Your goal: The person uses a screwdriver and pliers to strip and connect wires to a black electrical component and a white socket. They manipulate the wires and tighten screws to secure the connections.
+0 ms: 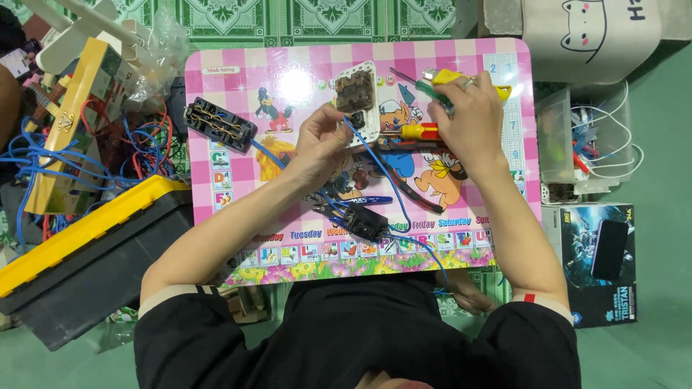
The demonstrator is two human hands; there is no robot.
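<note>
My left hand pinches a blue wire at the lower edge of a white wall socket plate that lies back side up on the pink cartoon table. My right hand rests over a cluster of screwdrivers, its fingers on a red and yellow screwdriver; a green-handled one and a yellow tool poke out above it. The blue wire runs down past a small black electrical part toward my lap.
A black terminal strip lies at the table's left. A black and yellow toolbox and tangled blue and red wires sit left of the table. Right of it are a clear plastic box and a printed carton.
</note>
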